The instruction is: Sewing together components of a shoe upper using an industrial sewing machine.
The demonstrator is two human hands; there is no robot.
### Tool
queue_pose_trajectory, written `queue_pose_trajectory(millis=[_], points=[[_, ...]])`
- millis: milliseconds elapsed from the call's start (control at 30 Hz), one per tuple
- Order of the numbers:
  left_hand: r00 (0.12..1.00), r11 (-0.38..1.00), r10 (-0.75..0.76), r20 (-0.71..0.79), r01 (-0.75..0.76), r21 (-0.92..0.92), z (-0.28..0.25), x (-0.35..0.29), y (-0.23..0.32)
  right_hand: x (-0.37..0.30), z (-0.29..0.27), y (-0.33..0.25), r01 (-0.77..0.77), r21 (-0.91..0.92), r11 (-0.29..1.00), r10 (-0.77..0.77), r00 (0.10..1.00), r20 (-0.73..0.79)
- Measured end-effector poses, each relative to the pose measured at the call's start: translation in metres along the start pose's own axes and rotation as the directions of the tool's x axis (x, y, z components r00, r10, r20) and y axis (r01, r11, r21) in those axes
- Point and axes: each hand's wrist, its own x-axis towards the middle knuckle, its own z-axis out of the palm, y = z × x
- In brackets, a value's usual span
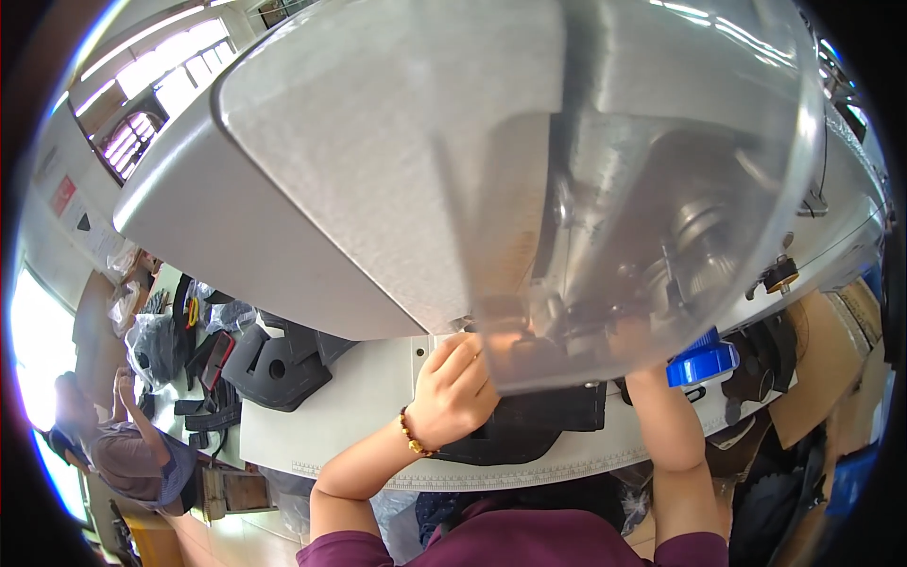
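My left hand (pixel 453 387) rests on a black fabric piece (pixel 539 416) lying on the white machine table (pixel 359 397), fingers curled on its edge under the needle area. A beaded bracelet circles that wrist. My right hand (pixel 628 345) reaches up behind a clear plastic guard (pixel 605 283); only its wrist and forearm show plainly, and its fingers are blurred through the guard. A big grey sewing machine head (pixel 378 170) fills the upper view, very close to the camera.
A blue plastic cap (pixel 704 364) sits right of my right wrist. Black moulded parts (pixel 279 364) and bagged pieces (pixel 151 345) lie on the table to the left. Another person (pixel 123 444) sits at far left. Brown cardboard (pixel 822 369) stands at right.
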Motion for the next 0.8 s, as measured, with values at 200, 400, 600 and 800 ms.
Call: queue_pose_trajectory(millis=[200, 400, 600, 800], points=[[0.992, 0.984, -0.118, 0.048, 0.123, -0.127, -0.008, 0.013, 0.004, 0.004, 0.018, 0.003, -0.035, 0.001, 0.999, 0.035, 0.999, 0.006], [0.99, 0.983, -0.038, 0.137, 0.062, -0.174, -0.017, 0.015, -0.004, 0.01, 0.018, 0.002, -0.059, -0.017, 0.998, 0.059, 0.998, 0.004], [0.981, 0.975, -0.124, 0.148, 0.148, -0.164, -0.021, 0.022, -0.003, 0.021, 0.001, -0.017, -0.142, -0.001, 0.99, 0.141, 0.984, 0.11], [0.932, 0.955, -0.231, 0.279, 0.273, -0.119, -0.019, 0.008, 0.002, 0.025, 0.004, -0.007, -0.094, 0.034, 0.995, 0.091, 0.992, 0.084]])
